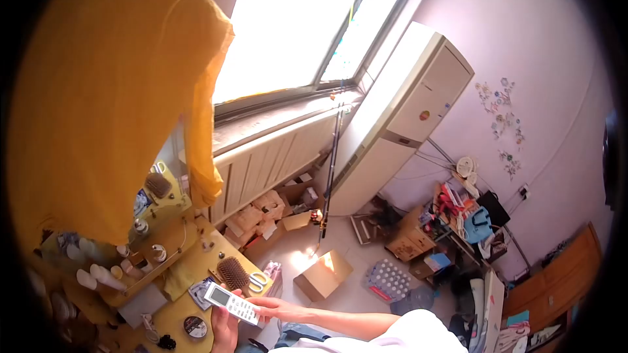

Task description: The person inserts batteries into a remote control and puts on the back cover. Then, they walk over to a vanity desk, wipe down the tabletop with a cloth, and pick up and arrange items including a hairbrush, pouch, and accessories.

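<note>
A white remote control [243, 310] with a small grey screen and rows of buttons is held tilted above the front of the yellow dressing table. My left hand [226, 328] grips it from the left and below, a thumb along its edge. From the right, my right hand [276, 308] reaches across with fingers closed at the remote's lower end; the fingertips are partly hidden. Just beyond the remote lie a brown hairbrush [232, 273] and white-handled scissors [259, 281] on the tabletop. A round dark-labelled container [195, 327] sits left of my left hand.
Yellow cloth [98, 104] drapes over the left side, above bottles [108, 276] on a shelf. A tall floor-standing air conditioner [399, 124] stands beside the window. Fishing rods [335, 157] lean there. Floor items include a cardboard box [324, 276], a bottle pack [388, 281] and a cluttered desk [458, 238].
</note>
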Available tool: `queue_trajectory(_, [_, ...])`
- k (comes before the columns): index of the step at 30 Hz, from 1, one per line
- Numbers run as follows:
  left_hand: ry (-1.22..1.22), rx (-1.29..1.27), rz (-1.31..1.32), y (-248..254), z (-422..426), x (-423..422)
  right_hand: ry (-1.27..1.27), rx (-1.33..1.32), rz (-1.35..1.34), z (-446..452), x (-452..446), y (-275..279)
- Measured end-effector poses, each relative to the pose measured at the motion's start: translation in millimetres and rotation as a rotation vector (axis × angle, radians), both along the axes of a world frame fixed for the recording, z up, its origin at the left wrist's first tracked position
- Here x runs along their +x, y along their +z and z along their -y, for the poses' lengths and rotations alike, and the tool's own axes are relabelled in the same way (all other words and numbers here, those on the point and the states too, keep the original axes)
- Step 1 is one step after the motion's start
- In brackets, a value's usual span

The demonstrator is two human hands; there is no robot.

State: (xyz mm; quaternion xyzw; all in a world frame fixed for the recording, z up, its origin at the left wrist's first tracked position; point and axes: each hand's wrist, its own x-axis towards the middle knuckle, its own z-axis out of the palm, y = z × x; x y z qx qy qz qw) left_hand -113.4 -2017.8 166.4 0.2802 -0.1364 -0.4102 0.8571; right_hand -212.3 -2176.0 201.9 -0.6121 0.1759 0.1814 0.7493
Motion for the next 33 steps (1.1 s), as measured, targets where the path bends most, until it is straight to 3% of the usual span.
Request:
queue_trajectory(2, [0.031, 0.042, -0.093, -5.8, 3.9, -7.1, -0.092, -0.101, 0.043, -11.5, -8.4, -9.4])
queue_trajectory(5, [-0.009, 0.103, -0.151, -15.0, 8.5, -8.9, -0.301, 0.147, -0.099, -15.8, -13.2, -12.2])
queue_trajectory(6, [0.005, 0.246, -0.204, -27.6, 4.3, -13.5, -0.368, 0.226, -0.094, -16.4, -12.8, -16.8])
queue_trajectory(8, [0.008, 0.413, -0.316, -45.4, -3.7, -18.3, -0.444, 0.114, -0.170, -22.6, -3.3, -19.0])
queue_trajectory(12, [0.090, 0.536, -0.365, -32.5, -43.0, -20.3, -0.513, 0.127, -0.216, -3.6, 35.8, -70.8])
queue_trajectory(16, [0.195, 0.672, -0.463, -62.6, -98.2, -36.8, -0.570, 0.244, -0.202, -2.6, 94.1, -142.8])
queue_trajectory(21, [0.335, 0.723, -0.563, -75.6, -139.2, -48.1, -0.548, 0.122, -0.189, -6.8, 173.0, -213.6])
queue_trajectory(25, [0.359, 0.708, -0.601, -85.4, -153.7, -54.6, -0.584, 0.206, -0.182, -13.4, 199.2, -239.6])
queue_trajectory(28, [0.352, 0.680, -0.592, -89.6, -159.1, -53.9, -0.623, 0.287, -0.173, -14.9, 206.9, -250.1])
queue_trajectory(32, [0.356, 0.691, -0.585, -87.9, -161.3, -55.5, -0.834, 0.347, -0.416, -18.6, 218.6, -237.4])
queue_trajectory(33, [0.362, 0.701, -0.586, -86.6, -161.6, -55.5, -0.838, 0.401, -0.352, -17.6, 215.9, -240.3])
